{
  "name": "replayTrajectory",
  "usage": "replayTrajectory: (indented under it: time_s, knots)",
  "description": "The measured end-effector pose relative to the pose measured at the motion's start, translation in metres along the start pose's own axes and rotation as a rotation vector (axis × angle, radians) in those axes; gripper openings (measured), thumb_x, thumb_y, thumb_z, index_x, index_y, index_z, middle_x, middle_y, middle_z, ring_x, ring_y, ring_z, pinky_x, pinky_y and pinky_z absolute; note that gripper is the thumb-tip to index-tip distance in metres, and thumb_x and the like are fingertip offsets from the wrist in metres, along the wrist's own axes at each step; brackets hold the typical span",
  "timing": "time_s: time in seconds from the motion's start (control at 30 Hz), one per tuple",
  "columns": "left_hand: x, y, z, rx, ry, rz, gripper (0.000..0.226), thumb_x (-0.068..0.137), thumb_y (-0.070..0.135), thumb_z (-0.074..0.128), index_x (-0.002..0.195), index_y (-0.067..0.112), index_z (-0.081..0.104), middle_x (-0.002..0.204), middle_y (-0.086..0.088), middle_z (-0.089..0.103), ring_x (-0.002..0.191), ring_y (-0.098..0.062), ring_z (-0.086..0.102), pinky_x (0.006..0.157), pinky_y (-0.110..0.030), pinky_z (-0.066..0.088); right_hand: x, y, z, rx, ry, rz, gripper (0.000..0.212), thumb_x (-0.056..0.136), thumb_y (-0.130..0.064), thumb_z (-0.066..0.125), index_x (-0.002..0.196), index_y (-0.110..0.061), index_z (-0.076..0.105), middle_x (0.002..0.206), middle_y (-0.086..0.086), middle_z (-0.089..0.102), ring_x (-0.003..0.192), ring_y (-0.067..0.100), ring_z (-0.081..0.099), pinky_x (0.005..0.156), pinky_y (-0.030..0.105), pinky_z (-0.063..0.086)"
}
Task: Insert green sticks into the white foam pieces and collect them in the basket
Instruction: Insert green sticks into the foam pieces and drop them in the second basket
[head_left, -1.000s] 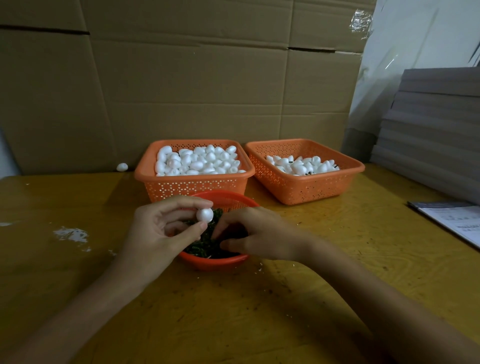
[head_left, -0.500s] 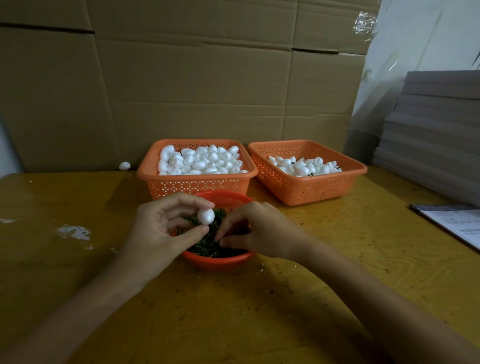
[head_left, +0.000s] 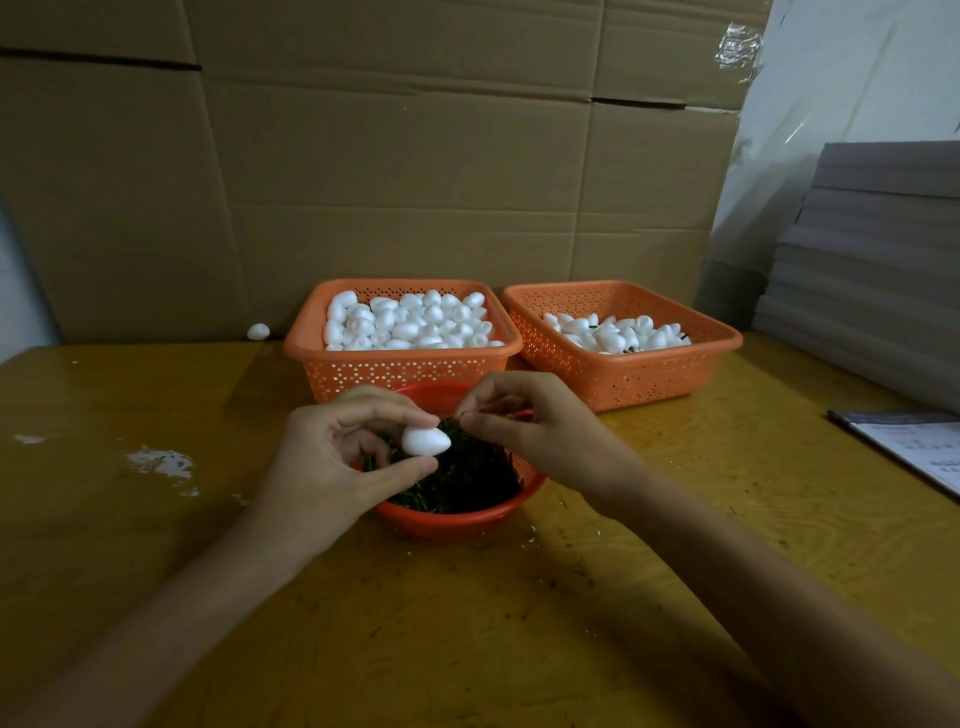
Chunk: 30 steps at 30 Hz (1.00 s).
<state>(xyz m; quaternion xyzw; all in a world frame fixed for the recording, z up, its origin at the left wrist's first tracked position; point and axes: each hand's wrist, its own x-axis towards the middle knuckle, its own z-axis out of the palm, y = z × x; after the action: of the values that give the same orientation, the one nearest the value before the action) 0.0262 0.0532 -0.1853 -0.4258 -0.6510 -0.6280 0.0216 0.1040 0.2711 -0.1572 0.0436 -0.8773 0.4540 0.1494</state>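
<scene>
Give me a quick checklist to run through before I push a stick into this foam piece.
1. Foam piece gripped by the left hand between thumb and fingertips: ok.
2. Its narrow end turned toward the right hand: ok.
3. Green stick pinched in the right hand's fingertips: cannot tell, too thin and dark to make out.
4. Stick lined up with the foam's narrow end: cannot tell.
5. Red bowl of sticks right under both hands: ok.
6. Right basket has room for the finished piece: ok.
</scene>
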Motion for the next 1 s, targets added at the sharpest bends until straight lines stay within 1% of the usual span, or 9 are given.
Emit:
replayTrajectory:
  time_s: [0.13, 0.17, 0.23, 0.37, 0.53, 0.63, 0.73, 0.9, 1.0]
  knots:
    - [0.001, 0.000, 0.000, -0.006, 0.030, -0.012, 0.031, 0.068, 0.015, 0.090, 0.096, 0.024, 0.081, 0.105, -0.004, 0.076, 0.092, -0.024, 0.073, 0.073, -0.035, 0.060, 0.001, 0.003, -0.011, 0.255, 0.016, 0.062, 0.006, 0.099, -0.012, 0.069, 0.099, -0.012, 0.075, 0.105, 0.012, 0.075, 0.102, 0.023, 0.071, 0.098, 0.037, 0.059]
    - [0.001, 0.000, 0.000, -0.012, 0.034, -0.017, 0.033, 0.068, 0.015, 0.090, 0.098, 0.025, 0.080, 0.104, -0.004, 0.077, 0.092, -0.023, 0.074, 0.075, -0.033, 0.061, 0.002, 0.004, -0.013, 0.303, 0.014, 0.080, 0.006, 0.098, -0.011, 0.069, 0.101, -0.010, 0.075, 0.101, 0.015, 0.075, 0.096, 0.023, 0.072, 0.092, 0.035, 0.061]
    - [0.001, 0.001, 0.000, -0.035, 0.038, -0.022, 0.041, 0.068, 0.015, 0.090, 0.106, 0.028, 0.079, 0.102, -0.005, 0.078, 0.092, -0.022, 0.076, 0.077, -0.027, 0.062, 0.002, 0.006, -0.017, 0.384, -0.003, 0.115, 0.007, 0.097, -0.009, 0.070, 0.103, -0.007, 0.074, 0.093, 0.009, 0.077, 0.087, 0.018, 0.072, 0.081, 0.026, 0.061]
    - [0.002, 0.002, 0.000, -0.081, 0.049, -0.025, 0.048, 0.074, 0.014, 0.086, 0.117, 0.035, 0.077, 0.105, -0.004, 0.077, 0.092, -0.020, 0.077, 0.079, -0.021, 0.059, 0.004, 0.010, -0.022, 0.480, -0.022, 0.152, 0.013, 0.091, -0.011, 0.074, 0.103, -0.007, 0.071, 0.094, 0.008, 0.079, 0.082, 0.017, 0.074, 0.075, 0.021, 0.061]
    - [0.001, 0.003, 0.000, -0.106, 0.037, -0.044, 0.033, 0.083, 0.016, 0.082, 0.112, 0.033, 0.079, 0.111, -0.003, 0.079, 0.097, -0.022, 0.079, 0.084, -0.029, 0.063, 0.006, 0.013, -0.020, 0.445, -0.015, 0.109, 0.024, 0.083, -0.016, 0.079, 0.101, -0.004, 0.069, 0.088, 0.010, 0.079, 0.073, 0.016, 0.073, 0.065, 0.021, 0.060]
    - [0.001, 0.004, 0.000, -0.127, 0.042, -0.076, 0.028, 0.083, 0.017, 0.082, 0.106, 0.031, 0.078, 0.109, -0.005, 0.079, 0.096, -0.024, 0.078, 0.080, -0.028, 0.063, 0.006, 0.014, -0.018, 0.374, -0.021, 0.085, 0.025, 0.084, -0.014, 0.082, 0.103, -0.004, 0.068, 0.090, 0.015, 0.079, 0.068, 0.016, 0.073, 0.060, 0.022, 0.059]
    - [0.002, 0.003, 0.001, -0.136, 0.055, -0.091, 0.025, 0.082, 0.018, 0.081, 0.105, 0.029, 0.076, 0.106, -0.005, 0.080, 0.094, -0.023, 0.078, 0.075, -0.026, 0.063, 0.005, 0.013, -0.014, 0.314, -0.031, 0.052, 0.030, 0.082, -0.020, 0.084, 0.100, -0.007, 0.064, 0.087, 0.014, 0.079, 0.064, 0.016, 0.071, 0.054, 0.022, 0.056]
    - [0.001, 0.000, 0.002, -0.162, 0.085, -0.111, 0.025, 0.085, 0.019, 0.079, 0.108, 0.015, 0.071, 0.102, -0.007, 0.081, 0.092, -0.027, 0.079, 0.071, -0.027, 0.063, 0.002, 0.010, -0.009, 0.264, -0.006, -0.029, 0.020, 0.085, -0.024, 0.083, 0.090, -0.011, 0.069, 0.084, 0.009, 0.079, 0.062, 0.017, 0.068, 0.052, 0.023, 0.054]
    - [0.001, -0.002, 0.001, -0.176, 0.116, -0.129, 0.025, 0.085, 0.021, 0.077, 0.105, 0.011, 0.066, 0.096, -0.010, 0.082, 0.091, -0.027, 0.079, 0.068, -0.026, 0.062, 0.000, 0.006, -0.006, 0.264, 0.019, -0.091, 0.012, 0.087, -0.018, 0.082, 0.092, -0.009, 0.076, 0.080, 0.006, 0.078, 0.064, 0.016, 0.069, 0.056, 0.023, 0.056]
